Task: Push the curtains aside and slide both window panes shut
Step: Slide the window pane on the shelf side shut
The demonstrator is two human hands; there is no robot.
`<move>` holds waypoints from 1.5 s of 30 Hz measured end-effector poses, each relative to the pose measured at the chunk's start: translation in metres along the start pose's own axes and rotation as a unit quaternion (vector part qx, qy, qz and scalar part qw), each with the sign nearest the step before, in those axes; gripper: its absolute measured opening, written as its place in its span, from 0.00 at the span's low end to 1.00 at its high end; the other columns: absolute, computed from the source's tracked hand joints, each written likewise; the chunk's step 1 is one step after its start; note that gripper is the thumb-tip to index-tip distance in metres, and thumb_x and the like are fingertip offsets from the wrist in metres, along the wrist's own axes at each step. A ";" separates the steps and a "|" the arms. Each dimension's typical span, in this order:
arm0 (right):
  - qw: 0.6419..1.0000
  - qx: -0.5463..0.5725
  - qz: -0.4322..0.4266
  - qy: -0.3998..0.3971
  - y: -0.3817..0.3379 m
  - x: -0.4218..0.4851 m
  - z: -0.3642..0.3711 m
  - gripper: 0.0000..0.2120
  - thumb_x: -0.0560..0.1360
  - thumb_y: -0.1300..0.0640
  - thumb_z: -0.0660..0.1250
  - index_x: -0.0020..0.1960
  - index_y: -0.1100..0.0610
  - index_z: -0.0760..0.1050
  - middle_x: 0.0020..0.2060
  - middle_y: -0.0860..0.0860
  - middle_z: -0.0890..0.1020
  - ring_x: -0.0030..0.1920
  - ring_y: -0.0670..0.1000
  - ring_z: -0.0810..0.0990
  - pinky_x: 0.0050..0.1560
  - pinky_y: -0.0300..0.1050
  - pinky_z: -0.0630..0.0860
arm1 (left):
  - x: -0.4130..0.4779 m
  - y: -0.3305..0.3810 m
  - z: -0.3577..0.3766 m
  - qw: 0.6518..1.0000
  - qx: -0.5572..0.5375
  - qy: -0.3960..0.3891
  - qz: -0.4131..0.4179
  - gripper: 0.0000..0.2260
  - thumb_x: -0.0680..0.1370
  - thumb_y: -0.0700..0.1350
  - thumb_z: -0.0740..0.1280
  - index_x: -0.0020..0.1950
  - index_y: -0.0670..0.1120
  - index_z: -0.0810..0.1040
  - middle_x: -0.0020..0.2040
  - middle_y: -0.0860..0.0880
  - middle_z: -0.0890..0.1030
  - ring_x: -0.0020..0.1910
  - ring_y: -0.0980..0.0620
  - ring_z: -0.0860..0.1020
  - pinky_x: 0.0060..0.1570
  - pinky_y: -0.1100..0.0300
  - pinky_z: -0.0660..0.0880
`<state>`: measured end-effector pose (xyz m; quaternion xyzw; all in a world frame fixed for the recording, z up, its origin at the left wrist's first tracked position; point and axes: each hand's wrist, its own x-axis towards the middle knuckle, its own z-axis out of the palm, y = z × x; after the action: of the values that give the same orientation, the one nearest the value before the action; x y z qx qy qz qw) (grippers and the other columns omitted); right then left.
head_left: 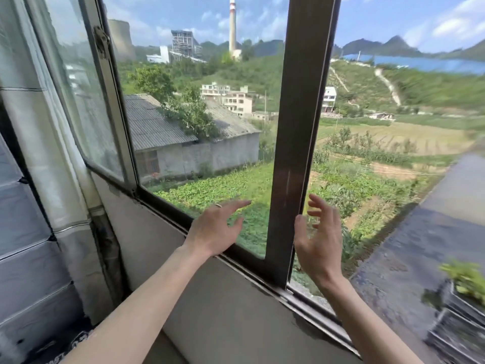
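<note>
Green hillside [262,72] and farm plots fill the view beyond a sliding window, with a red-banded chimney [232,22] at 12 o'clock and a grey-roofed building [157,122] just left of centre; a pale curtain [47,132] hangs gathered at 9 o'clock, along the window's left edge; beside it, at 10 o'clock, stands the left pane [86,101], its glass streaked with reflections and its light metal upright carrying a latch [101,44]; a dark stile [296,127] of the other pane stands upright just right of centre, reaching down to the track on the grey sill [223,311]; whether glass fills the opening at its 3 o'clock side cannot be told; a planter [467,279] with green leaves sits outside at 4 o'clock. A person's bare forearms reach up from the bottom edge; the left hand [217,227], near 6 o'clock, is raised before the glass just left of the stile, fingers spread and straight, gripping nothing; the right hand [320,240], at 5 o'clock, is held edge-on just right of the stile, fingers loosely fanned and holding nothing, its thumb close against the stile's edge; contact there cannot be confirmed.
</note>
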<state>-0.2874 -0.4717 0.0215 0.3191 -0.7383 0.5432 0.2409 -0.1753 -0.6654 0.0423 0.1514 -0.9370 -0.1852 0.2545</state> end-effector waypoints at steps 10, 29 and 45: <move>0.972 -0.161 -0.100 -0.143 -0.116 0.000 0.111 0.16 0.76 0.53 0.67 0.63 0.48 0.77 0.65 0.46 0.76 0.65 0.51 0.70 0.61 0.48 0.72 | -0.006 -0.133 -0.118 0.992 0.113 -0.031 -0.048 0.17 0.78 0.53 0.61 0.66 0.65 0.73 0.68 0.55 0.76 0.65 0.49 0.75 0.62 0.50 0.72; 0.927 -0.256 -0.262 -0.081 -0.303 0.227 0.368 0.21 0.78 0.44 0.62 0.70 0.47 0.70 0.73 0.49 0.70 0.72 0.54 0.64 0.67 0.53 0.68 | 0.164 -0.325 -0.350 0.966 0.200 0.165 -0.021 0.19 0.78 0.53 0.63 0.69 0.60 0.72 0.70 0.54 0.74 0.64 0.48 0.74 0.59 0.50 0.73; 0.826 -0.493 -0.256 0.095 -0.304 0.354 0.485 0.34 0.76 0.34 0.50 0.79 0.44 0.49 0.80 0.54 0.44 0.79 0.55 0.41 0.75 0.66 0.40 | 0.376 -0.442 -0.372 0.922 0.099 0.326 0.182 0.32 0.77 0.54 0.69 0.78 0.53 0.61 0.80 0.50 0.56 0.78 0.46 0.56 0.74 0.44 0.59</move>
<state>-0.3103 -1.0718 0.3250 0.2825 -0.7732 0.0539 0.5652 -0.2036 -1.2994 0.3115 0.0545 -0.8271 0.0177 0.5591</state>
